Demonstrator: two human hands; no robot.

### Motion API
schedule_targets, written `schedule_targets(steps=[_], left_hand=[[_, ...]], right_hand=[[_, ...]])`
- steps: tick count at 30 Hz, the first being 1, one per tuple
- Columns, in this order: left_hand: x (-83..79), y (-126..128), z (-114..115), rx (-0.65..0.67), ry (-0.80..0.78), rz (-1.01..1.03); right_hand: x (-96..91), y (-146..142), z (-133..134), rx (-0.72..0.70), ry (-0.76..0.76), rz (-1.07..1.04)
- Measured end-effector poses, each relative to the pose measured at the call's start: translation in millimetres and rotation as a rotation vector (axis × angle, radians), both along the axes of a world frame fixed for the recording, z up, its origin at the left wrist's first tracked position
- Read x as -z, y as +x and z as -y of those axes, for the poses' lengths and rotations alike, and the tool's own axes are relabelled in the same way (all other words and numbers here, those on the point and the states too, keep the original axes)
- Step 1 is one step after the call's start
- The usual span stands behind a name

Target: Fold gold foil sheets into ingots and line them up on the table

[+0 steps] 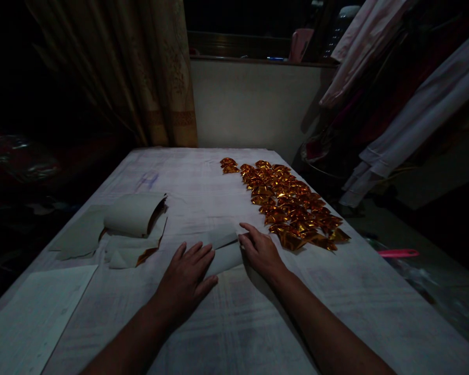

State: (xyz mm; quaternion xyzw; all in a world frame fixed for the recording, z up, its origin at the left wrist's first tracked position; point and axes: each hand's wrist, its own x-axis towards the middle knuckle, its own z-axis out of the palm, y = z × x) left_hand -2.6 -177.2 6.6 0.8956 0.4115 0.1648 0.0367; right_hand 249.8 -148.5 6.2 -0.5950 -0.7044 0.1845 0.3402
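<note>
A pale grey-white sheet of paper (pixel 225 258), folded over along its upper part, lies on the cloth-covered table between my two hands. My left hand (pixel 189 278) rests flat on the sheet's left end, palm down with fingers stretched and slightly apart. At the right end, the bent fingers of my right hand (pixel 261 253) hold the edge; the thumb is mostly hidden. To the right of the hands lies a large group of shiny gold folded foil pieces (pixel 285 195). On the left sits a stack of curled sheets (pixel 128 216), pale on top with gold showing underneath.
A flat white sheet (pixel 35 317) lies at the table's near left. The tablecloth (pixel 203 182) is pale plaid. A patterned curtain (pixel 156 78) hangs behind, beside a sill with a pink cup (pixel 300 46). Clothes (pixel 418 114) hang at right, above a pink handle (pixel 398 253).
</note>
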Motion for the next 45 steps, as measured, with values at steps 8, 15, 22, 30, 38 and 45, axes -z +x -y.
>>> schedule_targets(steps=[8, 15, 22, 30, 38, 45], left_hand=[[0.4, -0.2, -1.1, -0.016, -0.018, -0.013], [2.1, -0.6, -1.4, -0.015, -0.004, 0.008], [-2.0, -2.9, -0.6, 0.010, 0.015, 0.038], [-10.9, -0.3, -1.9, -0.030, -0.056, 0.133], [-7.1, 6.1, -6.7, -0.166, -0.011, 0.245], [-13.3, 13.4, 5.1, -0.036, 0.179, 0.074]], right_hand=[[10.9, 16.4, 22.6, -0.218, 0.163, 0.135], [-7.8, 13.9, 24.1, -0.258, 0.331, 0.417], [-14.2, 9.3, 27.6, -0.373, 0.227, 0.408], [1.0, 7.9, 15.0, -0.278, 0.128, 0.209], [-13.2, -8.1, 0.0, -0.095, -0.045, 0.229], [-11.4, -14.2, 1.7, -0.064, -0.017, 0.268]])
